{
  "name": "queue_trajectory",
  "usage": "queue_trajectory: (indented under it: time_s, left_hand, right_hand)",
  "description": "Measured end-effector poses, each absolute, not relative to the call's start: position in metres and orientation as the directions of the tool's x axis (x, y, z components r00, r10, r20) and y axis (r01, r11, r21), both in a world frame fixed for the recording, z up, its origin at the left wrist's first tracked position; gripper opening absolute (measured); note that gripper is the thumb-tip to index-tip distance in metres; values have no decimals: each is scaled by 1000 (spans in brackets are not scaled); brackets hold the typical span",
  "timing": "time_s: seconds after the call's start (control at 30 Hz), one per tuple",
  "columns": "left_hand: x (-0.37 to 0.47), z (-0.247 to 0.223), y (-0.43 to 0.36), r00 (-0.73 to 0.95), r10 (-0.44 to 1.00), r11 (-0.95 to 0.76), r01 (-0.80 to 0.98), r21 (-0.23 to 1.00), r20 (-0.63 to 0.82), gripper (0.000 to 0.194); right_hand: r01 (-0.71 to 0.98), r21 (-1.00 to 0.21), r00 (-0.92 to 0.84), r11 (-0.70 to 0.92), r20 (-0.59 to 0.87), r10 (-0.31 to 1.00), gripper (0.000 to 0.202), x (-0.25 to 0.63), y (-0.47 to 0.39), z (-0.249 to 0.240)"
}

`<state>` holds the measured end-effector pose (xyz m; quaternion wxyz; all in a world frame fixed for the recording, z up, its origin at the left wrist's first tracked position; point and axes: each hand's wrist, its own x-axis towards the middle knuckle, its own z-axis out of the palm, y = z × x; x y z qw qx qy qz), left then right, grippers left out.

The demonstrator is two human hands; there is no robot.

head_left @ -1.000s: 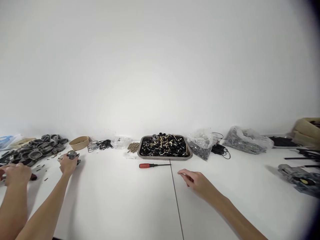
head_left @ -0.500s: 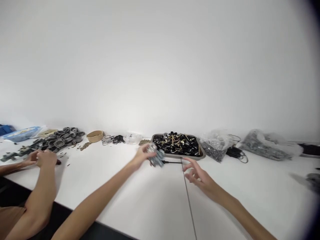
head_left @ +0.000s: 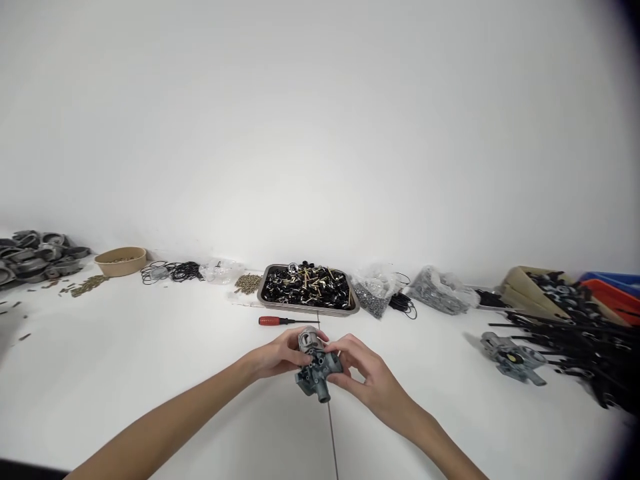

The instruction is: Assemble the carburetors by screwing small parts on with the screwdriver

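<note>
A grey metal carburetor body (head_left: 316, 370) is held above the white table between both my hands. My left hand (head_left: 284, 352) grips it from the left, thumb across its front. From the right, my right hand (head_left: 357, 367) pinches its side between thumb and fingers. Just beyond my hands lies a screwdriver (head_left: 270, 321) with a red handle, its shaft pointing right. Behind it stands a metal tray (head_left: 310, 309) heaped with black and brass-coloured small parts. A second carburetor body (head_left: 513, 359) rests on the table at the right.
Left of the tray are brass pieces (head_left: 249, 283), black rings (head_left: 186, 271) and a tan bowl (head_left: 121, 262). Grey castings (head_left: 37, 257) are piled at far left. Plastic bags (head_left: 443, 291) of parts stand to the right, near black cables (head_left: 575, 347) and a red bin (head_left: 607, 300).
The view has turned right, and the co-worker's arms have left it. My right hand, previously apart with fingers spread, now grips the carburetor body together with my left. The red screwdriver handle now shows.
</note>
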<state>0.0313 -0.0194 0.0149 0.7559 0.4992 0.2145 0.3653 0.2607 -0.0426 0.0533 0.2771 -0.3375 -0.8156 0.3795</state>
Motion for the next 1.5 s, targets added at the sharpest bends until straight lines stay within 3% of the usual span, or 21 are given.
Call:
queue_trajectory:
  time_s: [0.13, 0.33, 0.53, 0.6, 0.7, 0.83, 1.0, 1.2, 1.5]
  left_hand:
    - [-8, 9, -11, 693, 721, 193, -185, 964, -11, 66]
    - [-44, -4, 1, 603, 794, 141, -61, 988, -76, 44]
    - [-35, -14, 3, 497, 866, 25, 51, 998, -47, 32]
    - [-34, -16, 4, 485, 874, 23, 37, 999, -38, 30]
    - [-34, -17, 5, 473, 880, 33, 30, 999, -44, 28]
    - [-33, -20, 7, 450, 891, 65, 20, 998, -67, 27]
    - [-31, -23, 8, 447, 892, 88, -22, 996, -69, 27]
    - [-31, -22, 8, 453, 888, 105, -34, 994, -78, 26]
    - [-29, -17, 7, 431, 897, 114, -7, 993, -100, 26]
  right_hand:
    - [450, -687, -691, 571, 137, 710, 20, 242, -53, 59]
    - [565, -398, -744, 723, 134, 655, 23, 217, -58, 58]
    - [609, -323, -756, 724, 38, 653, 23, 201, -53, 58]
    - [584, -344, -792, 735, -45, 609, 34, 201, -43, 73]
    - [547, -505, -811, 667, -125, 571, 52, 204, -9, 107]
    - [565, -556, -681, 610, 104, 725, 35, 213, 63, 134]
    - [695, -482, -497, 534, 215, 841, 21, 217, 136, 103]
    - [673, -424, -569, 606, 227, 791, 20, 204, 155, 44]
    - [591, -524, -582, 613, 249, 774, 14, 217, 173, 44]
